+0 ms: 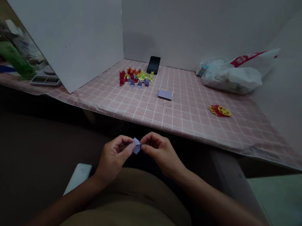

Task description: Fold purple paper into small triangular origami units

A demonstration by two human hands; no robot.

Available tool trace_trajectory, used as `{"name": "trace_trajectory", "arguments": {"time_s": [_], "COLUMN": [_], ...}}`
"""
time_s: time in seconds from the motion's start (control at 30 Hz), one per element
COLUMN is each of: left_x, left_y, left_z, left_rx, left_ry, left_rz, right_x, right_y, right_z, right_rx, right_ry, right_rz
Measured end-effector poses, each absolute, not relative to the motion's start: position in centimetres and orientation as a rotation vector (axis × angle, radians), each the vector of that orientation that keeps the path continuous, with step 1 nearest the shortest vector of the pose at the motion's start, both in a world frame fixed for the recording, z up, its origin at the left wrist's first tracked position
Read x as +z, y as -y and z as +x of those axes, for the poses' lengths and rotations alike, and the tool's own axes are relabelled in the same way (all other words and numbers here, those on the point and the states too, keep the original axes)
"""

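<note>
A small piece of folded purple paper is held above my lap, in front of the table's edge. My left hand pinches its left side between thumb and fingers. On the other side, the thumb and forefinger of my right hand grip the paper's right edge. A stack of square purple paper sheets lies on the table, with a yellow edge showing. Left of the stack stand several small folded paper figures in red, orange, yellow and purple.
A pink checked cloth covers the table. A black phone leans at the back wall. Red and yellow cut-out shapes lie to the right, before a white plastic bag. Beyond the left panel are a green bottle and a scale.
</note>
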State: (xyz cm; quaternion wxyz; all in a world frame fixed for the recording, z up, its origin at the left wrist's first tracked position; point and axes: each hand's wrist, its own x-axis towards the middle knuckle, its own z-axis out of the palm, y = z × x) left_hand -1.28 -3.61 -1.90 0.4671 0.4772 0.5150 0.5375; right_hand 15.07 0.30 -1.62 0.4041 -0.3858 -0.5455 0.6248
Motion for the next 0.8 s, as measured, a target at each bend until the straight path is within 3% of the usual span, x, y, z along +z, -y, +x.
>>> {"name": "trace_trajectory", "arguments": {"time_s": [0.8], "left_x": [-3.2], "left_y": [3.3], "left_z": [-0.9], "left_rx": [1.409], "left_ry": [-1.114], "left_rz": [1.010], "right_x": [-2.5], "right_y": [0.4], "right_z": [14.5], "right_rx": [1.581], "right_ry": [1.078], "right_rz": [-0.908]}}
